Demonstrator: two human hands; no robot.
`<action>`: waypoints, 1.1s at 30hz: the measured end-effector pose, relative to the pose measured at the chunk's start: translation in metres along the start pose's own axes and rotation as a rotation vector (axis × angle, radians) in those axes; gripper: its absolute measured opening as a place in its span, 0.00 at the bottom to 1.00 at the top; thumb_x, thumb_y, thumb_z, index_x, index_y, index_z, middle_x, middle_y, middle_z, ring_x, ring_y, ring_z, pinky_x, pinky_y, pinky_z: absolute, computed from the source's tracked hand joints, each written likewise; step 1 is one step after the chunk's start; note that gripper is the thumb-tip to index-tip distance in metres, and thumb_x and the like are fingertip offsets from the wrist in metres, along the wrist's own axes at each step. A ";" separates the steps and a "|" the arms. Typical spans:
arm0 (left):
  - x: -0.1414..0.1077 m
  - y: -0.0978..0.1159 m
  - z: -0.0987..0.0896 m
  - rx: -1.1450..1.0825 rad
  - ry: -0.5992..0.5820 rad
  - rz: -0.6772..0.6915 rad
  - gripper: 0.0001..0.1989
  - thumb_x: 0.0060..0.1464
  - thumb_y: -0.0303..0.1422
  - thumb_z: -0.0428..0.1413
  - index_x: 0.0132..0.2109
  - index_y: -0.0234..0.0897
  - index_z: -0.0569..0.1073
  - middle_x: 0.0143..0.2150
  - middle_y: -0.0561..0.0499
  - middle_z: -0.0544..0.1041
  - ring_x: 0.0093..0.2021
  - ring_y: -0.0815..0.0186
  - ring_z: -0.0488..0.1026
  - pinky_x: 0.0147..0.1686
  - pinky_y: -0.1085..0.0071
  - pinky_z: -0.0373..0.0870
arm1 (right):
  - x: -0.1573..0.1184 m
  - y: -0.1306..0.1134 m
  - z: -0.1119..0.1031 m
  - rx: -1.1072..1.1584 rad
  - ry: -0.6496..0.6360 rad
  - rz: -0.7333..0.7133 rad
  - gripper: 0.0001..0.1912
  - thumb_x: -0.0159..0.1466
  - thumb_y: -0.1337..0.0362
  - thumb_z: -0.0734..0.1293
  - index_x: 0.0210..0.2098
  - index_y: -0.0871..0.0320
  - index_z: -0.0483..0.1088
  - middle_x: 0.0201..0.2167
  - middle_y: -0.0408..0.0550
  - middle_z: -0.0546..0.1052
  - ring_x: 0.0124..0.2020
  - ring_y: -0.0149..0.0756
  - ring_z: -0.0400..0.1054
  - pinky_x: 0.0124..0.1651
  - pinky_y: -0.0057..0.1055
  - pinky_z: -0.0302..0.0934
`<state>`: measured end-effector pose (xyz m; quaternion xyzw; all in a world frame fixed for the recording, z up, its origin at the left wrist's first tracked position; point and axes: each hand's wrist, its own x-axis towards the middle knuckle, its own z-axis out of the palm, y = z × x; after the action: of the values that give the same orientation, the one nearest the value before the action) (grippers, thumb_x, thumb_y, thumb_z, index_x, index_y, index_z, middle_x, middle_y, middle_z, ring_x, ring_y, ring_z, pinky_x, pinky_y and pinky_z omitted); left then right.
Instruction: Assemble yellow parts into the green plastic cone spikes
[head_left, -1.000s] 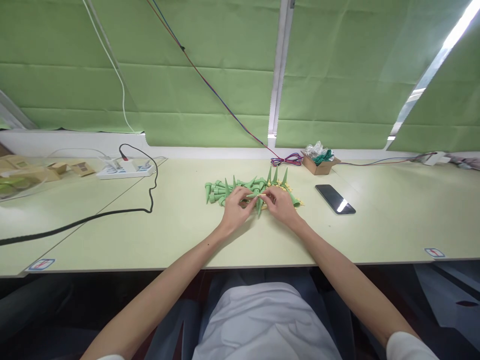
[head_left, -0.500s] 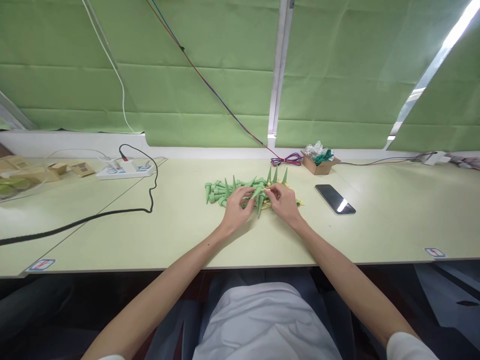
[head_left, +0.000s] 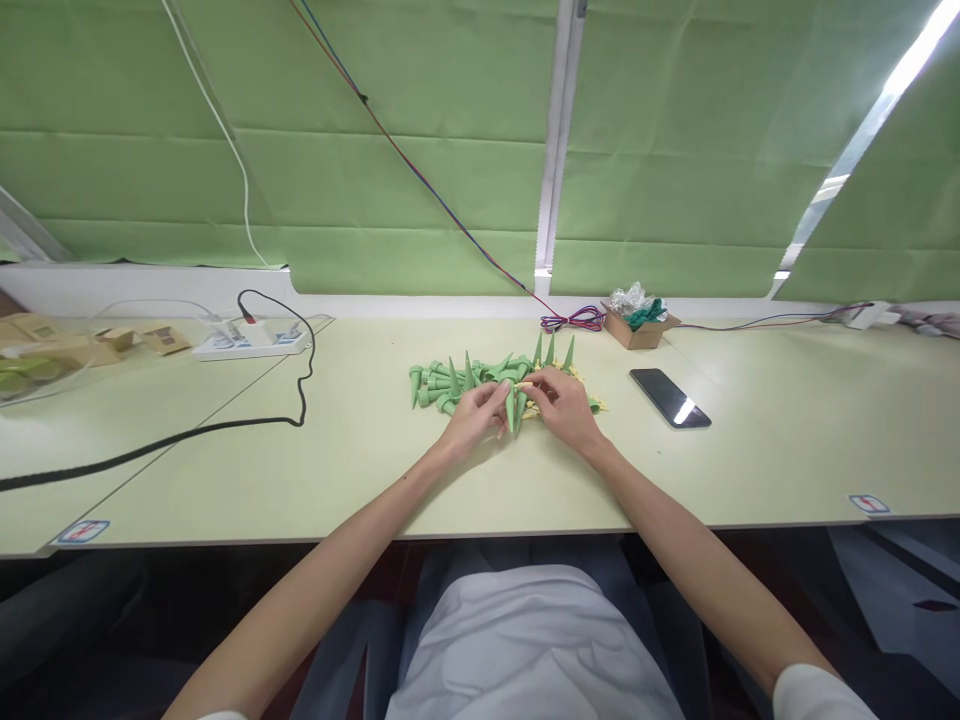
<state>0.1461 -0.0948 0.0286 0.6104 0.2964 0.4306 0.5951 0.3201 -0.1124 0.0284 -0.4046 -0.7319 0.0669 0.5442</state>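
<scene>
My left hand (head_left: pixel 474 414) is closed on a green plastic spike (head_left: pixel 511 408), its point turned down toward me. Between the thumb and finger of my right hand (head_left: pixel 564 404) is a small yellow piece (head_left: pixel 523 386), held against the spike's upper end. Behind and around both hands lies a pile of similar green spikes (head_left: pixel 442 380), some standing point up. More small yellow pieces lie by my right hand, partly hidden by it.
A black phone (head_left: pixel 670 398) lies to the right. Behind it are a small cardboard box (head_left: pixel 637 332) and a coiled red-blue wire (head_left: pixel 574 320). On the left, a white power strip (head_left: pixel 251 343) has a black cable (head_left: pixel 217 428) running across the table (head_left: pixel 360 480).
The green spike in my left hand has swung from slanting to pointing down toward me. My left hand has turned and dropped slightly, and my right hand has followed a little leftward.
</scene>
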 end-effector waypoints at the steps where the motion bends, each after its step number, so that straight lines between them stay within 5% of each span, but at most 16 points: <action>1: 0.000 0.000 0.000 0.002 -0.002 0.009 0.21 0.56 0.50 0.58 0.32 0.34 0.69 0.28 0.50 0.70 0.24 0.72 0.68 0.21 0.73 0.64 | 0.000 0.001 0.000 0.002 -0.005 -0.002 0.12 0.68 0.57 0.63 0.33 0.57 0.72 0.30 0.47 0.74 0.28 0.34 0.65 0.33 0.31 0.60; 9: -0.002 0.001 -0.001 0.196 0.058 0.117 0.19 0.54 0.47 0.60 0.33 0.38 0.64 0.21 0.55 0.67 0.19 0.71 0.65 0.23 0.71 0.62 | 0.000 0.004 0.002 -0.018 -0.043 0.030 0.12 0.68 0.59 0.62 0.30 0.57 0.68 0.27 0.46 0.72 0.27 0.34 0.64 0.32 0.30 0.57; 19: -0.004 0.001 0.002 0.272 0.099 0.230 0.16 0.54 0.44 0.61 0.40 0.38 0.67 0.23 0.57 0.65 0.20 0.71 0.63 0.20 0.74 0.58 | 0.000 0.000 0.000 -0.056 -0.106 0.063 0.20 0.71 0.58 0.56 0.23 0.55 0.56 0.19 0.40 0.62 0.22 0.32 0.56 0.30 0.30 0.51; 27: -0.004 0.000 0.003 0.282 0.136 0.212 0.20 0.53 0.43 0.61 0.49 0.38 0.70 0.27 0.54 0.70 0.22 0.71 0.65 0.22 0.74 0.59 | 0.000 -0.001 0.001 -0.049 -0.095 0.086 0.23 0.71 0.52 0.55 0.23 0.55 0.59 0.18 0.40 0.61 0.22 0.32 0.56 0.29 0.30 0.51; 33: -0.003 0.001 0.001 0.254 0.184 0.216 0.20 0.52 0.46 0.61 0.44 0.40 0.66 0.26 0.56 0.68 0.20 0.73 0.63 0.20 0.76 0.57 | -0.001 -0.002 0.000 0.036 -0.026 0.116 0.18 0.70 0.54 0.59 0.26 0.56 0.63 0.21 0.41 0.64 0.24 0.31 0.57 0.29 0.29 0.52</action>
<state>0.1459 -0.0982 0.0291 0.6669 0.3346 0.5050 0.4339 0.3190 -0.1146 0.0289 -0.4357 -0.7127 0.1168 0.5372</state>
